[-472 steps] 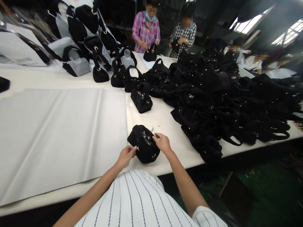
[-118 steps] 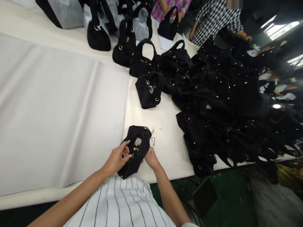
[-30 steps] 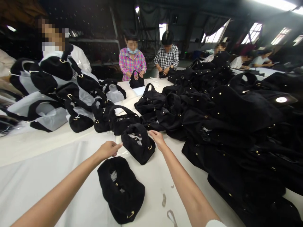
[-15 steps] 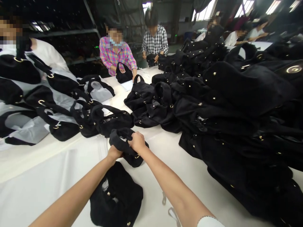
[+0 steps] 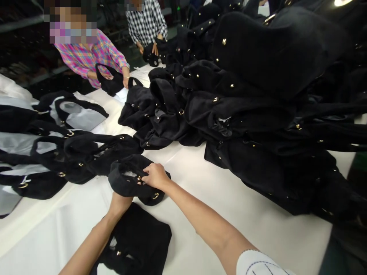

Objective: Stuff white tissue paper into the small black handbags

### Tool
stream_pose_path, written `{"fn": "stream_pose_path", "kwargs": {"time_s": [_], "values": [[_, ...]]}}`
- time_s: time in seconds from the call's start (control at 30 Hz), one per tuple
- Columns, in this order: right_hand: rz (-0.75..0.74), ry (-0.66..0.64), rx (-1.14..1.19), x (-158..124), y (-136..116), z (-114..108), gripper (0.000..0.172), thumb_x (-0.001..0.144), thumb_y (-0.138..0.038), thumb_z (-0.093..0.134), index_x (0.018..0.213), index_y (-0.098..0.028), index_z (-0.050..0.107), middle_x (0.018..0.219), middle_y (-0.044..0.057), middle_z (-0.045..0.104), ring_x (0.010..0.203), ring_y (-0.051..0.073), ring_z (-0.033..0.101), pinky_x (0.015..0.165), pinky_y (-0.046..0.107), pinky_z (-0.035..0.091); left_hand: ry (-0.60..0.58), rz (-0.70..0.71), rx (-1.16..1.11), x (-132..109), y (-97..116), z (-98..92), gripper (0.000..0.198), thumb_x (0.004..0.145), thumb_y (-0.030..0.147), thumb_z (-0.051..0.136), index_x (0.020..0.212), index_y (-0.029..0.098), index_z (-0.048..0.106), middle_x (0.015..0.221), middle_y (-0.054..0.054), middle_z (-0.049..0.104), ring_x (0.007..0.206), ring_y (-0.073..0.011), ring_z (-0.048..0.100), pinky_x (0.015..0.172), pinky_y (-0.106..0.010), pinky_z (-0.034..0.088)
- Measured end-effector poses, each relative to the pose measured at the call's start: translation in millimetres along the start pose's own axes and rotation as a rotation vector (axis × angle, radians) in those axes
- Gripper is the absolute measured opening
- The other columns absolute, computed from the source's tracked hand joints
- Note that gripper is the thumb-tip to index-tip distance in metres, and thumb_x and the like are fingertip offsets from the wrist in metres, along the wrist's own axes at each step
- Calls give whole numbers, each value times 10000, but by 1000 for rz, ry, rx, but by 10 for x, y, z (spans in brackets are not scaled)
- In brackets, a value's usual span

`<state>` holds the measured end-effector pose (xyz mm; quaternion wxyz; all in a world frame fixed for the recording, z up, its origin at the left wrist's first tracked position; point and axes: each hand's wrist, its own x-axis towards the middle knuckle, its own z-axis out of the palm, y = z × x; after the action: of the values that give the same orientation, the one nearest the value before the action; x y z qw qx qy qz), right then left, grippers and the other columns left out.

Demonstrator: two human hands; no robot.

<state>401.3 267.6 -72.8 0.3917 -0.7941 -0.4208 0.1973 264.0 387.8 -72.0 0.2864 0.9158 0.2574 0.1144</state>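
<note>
A small black cloth handbag (image 5: 143,198) with gold fittings is between my hands, above the white table. My left hand (image 5: 122,201) grips it from beneath, most of its fingers hidden behind the bag and its handle. With fingers closed, my right hand (image 5: 155,176) pinches the bag's upper edge beside a gold snap (image 5: 139,178). A gold ring shows at the bag's lower right. Nearer to me, partly under my left forearm, another black handbag (image 5: 149,236) lies flat on the table.
A big heap of black bags (image 5: 258,114) fills the right side. On the left sit several black bags with grey-white stuffing (image 5: 86,117). Across the white table (image 5: 197,198), a person in a pink plaid shirt (image 5: 110,51) handles a bag; another wears black-and-white checks (image 5: 146,21).
My view has swung to the right and down. Both hands still hold the same bag, and my right fingers now sit by its gold snap.
</note>
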Motion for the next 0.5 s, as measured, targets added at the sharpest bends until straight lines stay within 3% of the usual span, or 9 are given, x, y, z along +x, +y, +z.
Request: {"fn": "stream_pose_path", "kwargs": {"time_s": [0.1,0.23,0.5], "values": [[-19,23,18,-45,61,-17,88,698,-232,617,705,-201,700,792,15,715,752,152,617,647,234,379,-26,56,24,22,105,-28,340,769,432,576,542,206,463,530,18,498,539,-147,483,543,-280,414],[-40,12,38,-60,104,-2,113,706,-213,590,726,-206,701,808,10,719,789,163,629,675,229,393,-32,28,54,-7,214,-41,399,766,454,581,498,219,401,474,34,419,484,-124,392,492,-269,329],[-81,-10,3,-80,101,12,131,738,-213,569,725,-193,698,826,32,718,841,198,642,711,250,424,-86,-222,-98,-76,246,-22,424,745,503,605,515,228,379,488,33,397,489,-125,363,471,-268,288]]}}
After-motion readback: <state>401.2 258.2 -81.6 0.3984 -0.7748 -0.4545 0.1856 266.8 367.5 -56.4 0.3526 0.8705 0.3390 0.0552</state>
